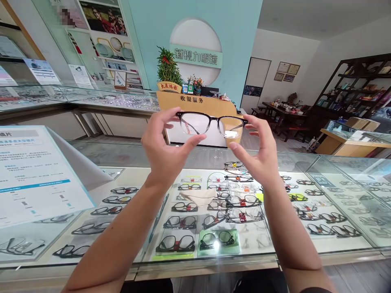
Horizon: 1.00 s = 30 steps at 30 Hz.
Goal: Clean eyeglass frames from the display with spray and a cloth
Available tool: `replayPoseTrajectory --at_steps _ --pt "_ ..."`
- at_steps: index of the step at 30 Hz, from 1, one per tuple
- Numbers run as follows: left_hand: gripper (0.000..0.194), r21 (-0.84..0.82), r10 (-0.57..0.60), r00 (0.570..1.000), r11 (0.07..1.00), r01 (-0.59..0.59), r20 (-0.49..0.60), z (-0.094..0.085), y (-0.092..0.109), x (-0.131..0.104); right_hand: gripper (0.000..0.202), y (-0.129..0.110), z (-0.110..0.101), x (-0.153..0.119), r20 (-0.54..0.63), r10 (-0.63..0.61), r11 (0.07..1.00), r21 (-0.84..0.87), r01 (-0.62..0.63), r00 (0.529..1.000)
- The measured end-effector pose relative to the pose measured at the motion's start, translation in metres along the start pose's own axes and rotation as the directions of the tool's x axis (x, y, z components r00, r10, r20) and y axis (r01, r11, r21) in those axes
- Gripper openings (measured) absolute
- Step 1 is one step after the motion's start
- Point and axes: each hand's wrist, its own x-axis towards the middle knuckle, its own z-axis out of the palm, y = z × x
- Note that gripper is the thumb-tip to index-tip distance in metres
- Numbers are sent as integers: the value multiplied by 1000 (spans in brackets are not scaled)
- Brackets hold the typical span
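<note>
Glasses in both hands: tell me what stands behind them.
Behind the glasses stands a wood-and-white desk, seen partly through the clear lenses. The left hand and right hand each cover some of it; those parts can't be seen.

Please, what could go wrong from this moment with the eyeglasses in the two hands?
A weak grip could let the eyeglasses slip from the left hand and right hand, and they might hit the glass display counter below. The thumbs are close to the lenses, so they could leave smudges.
</note>
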Motion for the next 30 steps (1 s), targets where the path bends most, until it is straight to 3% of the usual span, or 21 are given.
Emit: replayPoseTrajectory --at_steps 2,9,21,30 --pt "63 -43 -10 1000 999 10 -8 1 1 -1 66 2 9 -2 -23 5 1000 -14 -5 1000" --pt "64 -76 -57 998 995 59 28 3 2 -2 56 -1 19 -6 -155 78 997 14 -77 985" --pt "59 -58 -50 999 997 50 3 2 -1 4 51 -7 18 10 -91 146 989 47 -142 985" --pt "60 -50 -79 996 995 81 47 19 -12 -1 50 14 23 -1 -98 137 989 -42 -141 986"
